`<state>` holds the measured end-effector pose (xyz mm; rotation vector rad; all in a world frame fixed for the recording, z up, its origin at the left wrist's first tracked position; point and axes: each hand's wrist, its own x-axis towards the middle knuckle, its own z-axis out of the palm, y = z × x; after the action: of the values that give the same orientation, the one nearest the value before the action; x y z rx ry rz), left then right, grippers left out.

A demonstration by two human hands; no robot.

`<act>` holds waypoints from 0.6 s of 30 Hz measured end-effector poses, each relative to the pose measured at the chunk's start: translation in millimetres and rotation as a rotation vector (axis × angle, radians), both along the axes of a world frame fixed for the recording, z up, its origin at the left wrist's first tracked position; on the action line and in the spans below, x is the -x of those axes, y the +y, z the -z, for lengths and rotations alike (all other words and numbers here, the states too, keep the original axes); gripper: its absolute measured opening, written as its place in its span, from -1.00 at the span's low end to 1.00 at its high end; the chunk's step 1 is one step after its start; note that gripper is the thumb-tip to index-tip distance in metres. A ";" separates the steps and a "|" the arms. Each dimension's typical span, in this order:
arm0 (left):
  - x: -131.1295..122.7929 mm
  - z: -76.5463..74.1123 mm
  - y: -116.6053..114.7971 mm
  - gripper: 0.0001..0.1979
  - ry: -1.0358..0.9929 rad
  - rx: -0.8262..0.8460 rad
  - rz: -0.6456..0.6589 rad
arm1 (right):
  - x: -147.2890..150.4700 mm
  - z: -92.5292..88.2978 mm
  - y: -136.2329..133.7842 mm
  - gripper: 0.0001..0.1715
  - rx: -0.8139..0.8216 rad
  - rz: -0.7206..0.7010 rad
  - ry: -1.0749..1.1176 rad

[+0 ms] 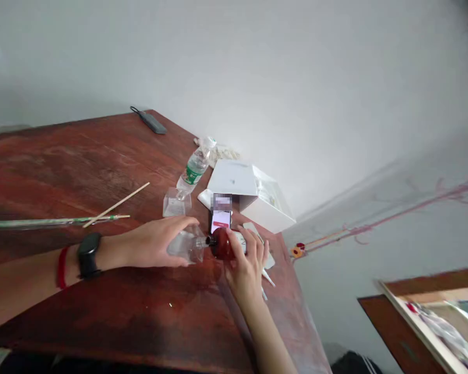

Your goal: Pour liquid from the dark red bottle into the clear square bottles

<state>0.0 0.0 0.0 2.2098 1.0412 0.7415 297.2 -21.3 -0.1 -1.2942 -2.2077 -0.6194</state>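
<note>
My left hand is wrapped round a clear bottle with a threaded neck. In my right hand is a reddish-brown bottle with a white label. It lies tilted over, its dark mouth at the mouth of the clear bottle. Whether liquid passes between them I cannot make out. A phone with a lit screen lies just behind the two bottle mouths. Beside my right hand are thin white sticks, partly hidden, and a pale flat piece.
A white open box stands behind the phone. Left of it are a green-labelled water bottle and a small clear container. A wooden stick crosses a wrapped green-marked packet. A grey looped object lies near the wall.
</note>
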 end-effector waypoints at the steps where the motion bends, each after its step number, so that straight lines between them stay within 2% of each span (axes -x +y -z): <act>1: 0.0 -0.4 0.0 -0.20 -0.003 -0.002 0.002 | 1.4 0.1 -0.9 -0.09 -0.006 -0.002 -0.001; 11: -0.8 5.2 2.9 -0.16 0.005 -0.043 0.002 | 0.8 0.3 0.4 -0.10 -0.054 -0.010 -0.034; 18: 0.5 2.0 1.4 -0.17 0.007 -0.028 0.009 | -3.0 2.7 2.1 -0.04 -0.055 -0.003 -0.051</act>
<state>-0.5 1.4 -2.0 2.2408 1.0299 0.7496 300.1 -19.2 -2.8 -1.2599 -2.2174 -0.7144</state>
